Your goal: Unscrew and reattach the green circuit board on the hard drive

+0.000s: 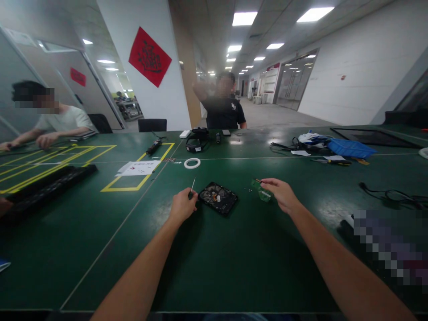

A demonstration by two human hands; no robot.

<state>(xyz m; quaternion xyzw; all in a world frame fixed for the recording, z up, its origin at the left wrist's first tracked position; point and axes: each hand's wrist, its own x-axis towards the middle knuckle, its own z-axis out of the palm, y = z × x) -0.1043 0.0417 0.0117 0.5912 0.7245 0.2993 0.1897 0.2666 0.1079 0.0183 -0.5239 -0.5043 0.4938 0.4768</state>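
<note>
An opened black hard drive [218, 198] lies on the green tabletop between my hands, its inner side facing up. Just left of it, my left hand [183, 206] is closed around a slim screwdriver [193, 184], whose light shaft points upward; most of its handle is hidden by the fingers. To the drive's right, my right hand [280, 192] pinches a small green circuit board [264, 194] by its upper edge, tilted and low over the table. Several tiny screws [249, 190] lie between the drive and the board.
Beyond the drive sit a white tape ring [191, 163] and a black headset [196, 141]. Papers [138, 168] lie back left; a blue bag [351, 147], tools and cables [394, 195] are right. One person [224, 109] sits opposite, another [63, 118] at far left.
</note>
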